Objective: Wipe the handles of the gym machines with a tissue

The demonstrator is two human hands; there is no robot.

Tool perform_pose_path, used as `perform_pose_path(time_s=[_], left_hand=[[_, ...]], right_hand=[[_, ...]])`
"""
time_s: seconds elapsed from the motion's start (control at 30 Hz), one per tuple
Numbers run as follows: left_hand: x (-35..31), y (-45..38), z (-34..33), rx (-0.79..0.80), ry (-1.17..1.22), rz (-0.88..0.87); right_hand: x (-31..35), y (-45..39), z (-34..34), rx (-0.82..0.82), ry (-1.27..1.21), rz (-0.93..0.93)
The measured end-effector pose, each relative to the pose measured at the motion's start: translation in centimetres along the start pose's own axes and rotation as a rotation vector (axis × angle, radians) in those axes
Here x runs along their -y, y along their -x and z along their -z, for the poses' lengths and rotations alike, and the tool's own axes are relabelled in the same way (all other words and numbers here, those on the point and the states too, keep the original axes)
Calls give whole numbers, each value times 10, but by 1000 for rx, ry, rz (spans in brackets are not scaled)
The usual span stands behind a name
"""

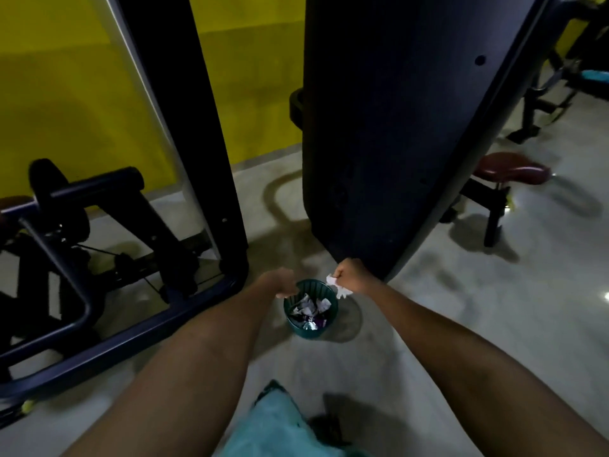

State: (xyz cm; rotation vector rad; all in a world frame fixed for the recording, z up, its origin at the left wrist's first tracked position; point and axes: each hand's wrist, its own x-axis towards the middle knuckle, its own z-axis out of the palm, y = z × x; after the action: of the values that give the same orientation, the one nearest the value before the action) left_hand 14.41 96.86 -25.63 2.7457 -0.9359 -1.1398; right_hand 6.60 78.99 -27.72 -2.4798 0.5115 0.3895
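Tissue [336, 285], crumpled and white, sits bunched in the person's right hand [354, 275], whose fingers are curled tightly round it so that only ragged ends stick out below and to the inside of the fist. That hand hangs just above the right rim of a small green waste bin [296, 328] standing on the pale floor [461, 324], a position that reads as the wad being brought over the opening for disposal, though it has not been let go.

On the other side of the bin, the left hand [280, 285] reaches down to the left rim; its fingers appear bent at the edge, probably to steady the light bin or tip it toward the tissue, but the dim, soft picture does not show whether they actually pinch the rim. Between the two hands, the bin already holds crumpled paper and shiny wrappers.

Just beyond the right hand rises the dark shroud of a gym machine [395, 143]; beyond and left of the left hand lies the dark tubular frame of another machine [125, 338], with a yellow wall [66, 94] behind. Well off past the right hand stands a maroon padded seat [510, 168]. No handle is within reach of either hand, so wiping seems paused for discarding a used tissue.
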Motion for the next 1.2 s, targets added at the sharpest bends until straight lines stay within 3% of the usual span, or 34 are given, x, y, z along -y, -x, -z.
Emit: perform_pose_path(time_s=[0.53, 0.77, 1.2], left_hand=[[33, -157, 41, 103, 10, 84], [45, -178, 40, 203, 5, 96], [60, -175, 20, 232, 92, 143]], right_hand=[[-12, -164, -8, 155, 67, 3], [-11, -191, -27, 244, 75, -16], [-20, -195, -33, 344, 214, -10]])
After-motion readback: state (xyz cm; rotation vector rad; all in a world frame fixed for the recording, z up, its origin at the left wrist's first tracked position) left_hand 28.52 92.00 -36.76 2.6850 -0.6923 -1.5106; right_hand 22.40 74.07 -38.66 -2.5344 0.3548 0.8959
